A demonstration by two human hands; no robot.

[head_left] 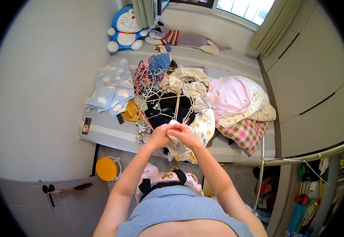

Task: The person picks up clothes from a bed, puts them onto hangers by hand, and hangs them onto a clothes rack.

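White garment (178, 147) is at the near edge of the bed (116, 133), with bunched bedding (229, 96) to your right, a loose clothes heap (164, 103) mid-bed and tangled pink hangers (141, 77) in it. Your grip is narrow, left hand (159, 136) and right hand (184, 135) together, both pinching the garment; can't tell if a hanger is inside. Progress, my read: this one piece is mid-handling, nothing looks finished, most of the heap is left.
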